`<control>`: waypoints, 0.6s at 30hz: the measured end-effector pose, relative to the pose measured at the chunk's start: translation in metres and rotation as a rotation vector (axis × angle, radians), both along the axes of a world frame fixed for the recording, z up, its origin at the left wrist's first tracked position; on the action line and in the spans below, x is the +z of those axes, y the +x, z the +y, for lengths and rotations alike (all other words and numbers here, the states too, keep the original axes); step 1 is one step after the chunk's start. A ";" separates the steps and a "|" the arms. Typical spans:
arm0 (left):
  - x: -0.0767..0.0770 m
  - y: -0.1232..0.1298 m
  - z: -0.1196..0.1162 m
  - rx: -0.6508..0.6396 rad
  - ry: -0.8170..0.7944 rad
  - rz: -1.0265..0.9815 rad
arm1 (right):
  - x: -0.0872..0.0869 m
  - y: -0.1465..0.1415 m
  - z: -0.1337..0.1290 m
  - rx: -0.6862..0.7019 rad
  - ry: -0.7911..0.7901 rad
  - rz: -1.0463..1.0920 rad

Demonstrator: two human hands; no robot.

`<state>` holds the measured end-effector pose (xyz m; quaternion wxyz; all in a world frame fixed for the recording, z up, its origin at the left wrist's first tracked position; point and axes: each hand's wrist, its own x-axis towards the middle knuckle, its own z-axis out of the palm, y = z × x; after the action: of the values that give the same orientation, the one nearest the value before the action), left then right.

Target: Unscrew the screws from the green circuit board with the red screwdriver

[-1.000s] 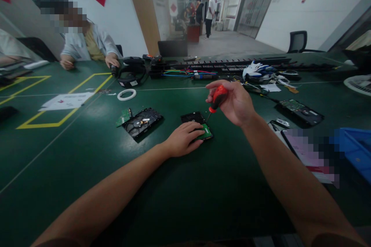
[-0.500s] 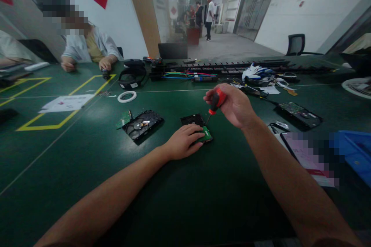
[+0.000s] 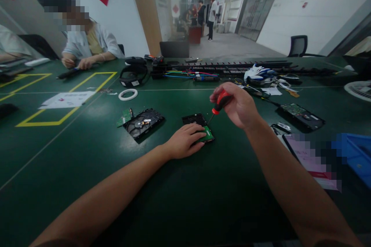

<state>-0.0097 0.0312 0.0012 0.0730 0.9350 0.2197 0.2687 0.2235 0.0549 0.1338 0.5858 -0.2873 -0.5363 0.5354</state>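
My right hand (image 3: 239,104) is closed round the red and black handle of a screwdriver (image 3: 222,101). The screwdriver slants down to the left, its thin shaft ending at the right edge of a hard drive (image 3: 209,134). Whether the tip sits in a screw is too small to tell. My left hand (image 3: 185,141) holds this drive against the table, fingers across its top and thumb along the near side. A green circuit board shows past the fingertips and a black part of the casing beyond them; the rest is under the hand.
To the left lies an opened hard drive (image 3: 144,124) with a small green board (image 3: 124,119) beside it. Another drive (image 3: 301,116) lies right, near a blue bin (image 3: 355,154). A tape roll (image 3: 128,94), cables and gloves (image 3: 256,72) lie farther back. A person (image 3: 92,46) sits across the table.
The screwdriver has tilted slightly more to the right, my right hand shifting with it. My left hand stays on the drive. The person across now has both hands at a dark object.
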 end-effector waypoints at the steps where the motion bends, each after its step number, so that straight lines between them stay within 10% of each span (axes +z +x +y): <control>1: 0.000 0.000 0.000 -0.004 0.000 0.001 | 0.000 0.000 0.000 0.006 -0.015 0.015; 18: 0.003 0.000 0.000 -0.001 0.008 0.001 | 0.000 -0.003 -0.002 -0.007 0.013 -0.058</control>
<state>-0.0095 0.0313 0.0040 0.0692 0.9355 0.2183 0.2689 0.2204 0.0525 0.1340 0.5736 -0.3009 -0.5556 0.5213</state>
